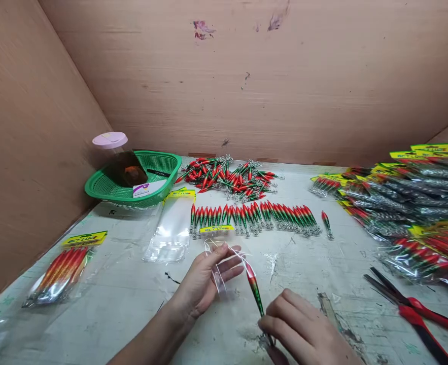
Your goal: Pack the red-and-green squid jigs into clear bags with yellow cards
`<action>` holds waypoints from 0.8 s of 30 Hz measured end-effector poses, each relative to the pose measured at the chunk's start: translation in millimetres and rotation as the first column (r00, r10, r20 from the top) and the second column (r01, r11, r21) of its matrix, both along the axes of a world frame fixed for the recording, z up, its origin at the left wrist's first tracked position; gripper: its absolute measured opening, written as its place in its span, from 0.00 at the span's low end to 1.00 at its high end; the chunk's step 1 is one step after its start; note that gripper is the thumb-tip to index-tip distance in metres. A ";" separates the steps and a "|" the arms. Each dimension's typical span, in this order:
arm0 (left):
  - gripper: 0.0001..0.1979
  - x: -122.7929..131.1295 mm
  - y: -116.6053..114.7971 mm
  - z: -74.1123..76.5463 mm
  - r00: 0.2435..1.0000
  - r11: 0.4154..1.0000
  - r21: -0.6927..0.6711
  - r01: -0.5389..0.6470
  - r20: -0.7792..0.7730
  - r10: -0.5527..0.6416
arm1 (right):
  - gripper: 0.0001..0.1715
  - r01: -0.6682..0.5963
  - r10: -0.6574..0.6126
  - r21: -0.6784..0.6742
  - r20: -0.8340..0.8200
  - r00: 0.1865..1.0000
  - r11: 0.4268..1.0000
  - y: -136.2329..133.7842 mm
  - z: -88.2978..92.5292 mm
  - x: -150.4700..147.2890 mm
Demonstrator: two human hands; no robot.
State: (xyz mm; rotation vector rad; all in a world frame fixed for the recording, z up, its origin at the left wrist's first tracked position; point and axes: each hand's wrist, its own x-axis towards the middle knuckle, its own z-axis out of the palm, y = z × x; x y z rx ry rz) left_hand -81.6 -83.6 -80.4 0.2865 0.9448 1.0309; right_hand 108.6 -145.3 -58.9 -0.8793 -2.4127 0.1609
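Note:
My left hand (pixel 212 274) holds a clear plastic bag (pixel 220 279) with a yellow "BCT LURE" header, thumb on top and fingers spread behind it. My right hand (pixel 298 327) pinches a red and green fishing lure (pixel 254 289) near its hooked lower end. The lure is tilted, its red nose up at the bag's near edge; I cannot tell whether the tip is inside. Beyond my hands, a row of similar lures (pixel 242 218) lies side by side, with one lure (pixel 326 223) apart at its right end. Behind the row is a tangled pile of lures (pixel 227 177).
Flat clear bags (pixel 168 233) lie left of the row. A green basket (pixel 94 192) holds a lidded bottle (pixel 123 162). A filled lure pack (pixel 66 268) lies at left. Packed lures (pixel 410 197) are heaped at right, near red-handled pliers (pixel 410 306). Wooden walls (pixel 246 91) enclose the table.

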 end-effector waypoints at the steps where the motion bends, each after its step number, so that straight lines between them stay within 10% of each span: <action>1: 0.05 0.5 -1.1 0.7 0.999 0.999 0.008 0.039 0.011 -0.039 | 0.11 0.030 -0.031 0.067 0.016 0.999 0.997 1.7 -2.4 -0.2; 8: 0.09 5.5 -10.8 3.2 0.967 0.965 0.090 0.246 0.047 -0.251 | 0.20 0.202 -0.242 0.414 0.045 0.969 0.888 3.7 -12.5 -8.1; 24: 0.18 17.8 -22.6 -1.5 0.954 0.971 0.117 0.211 0.193 -0.230 | 0.18 0.446 -0.392 0.247 -0.237 0.889 0.860 -7.4 -31.5 -37.0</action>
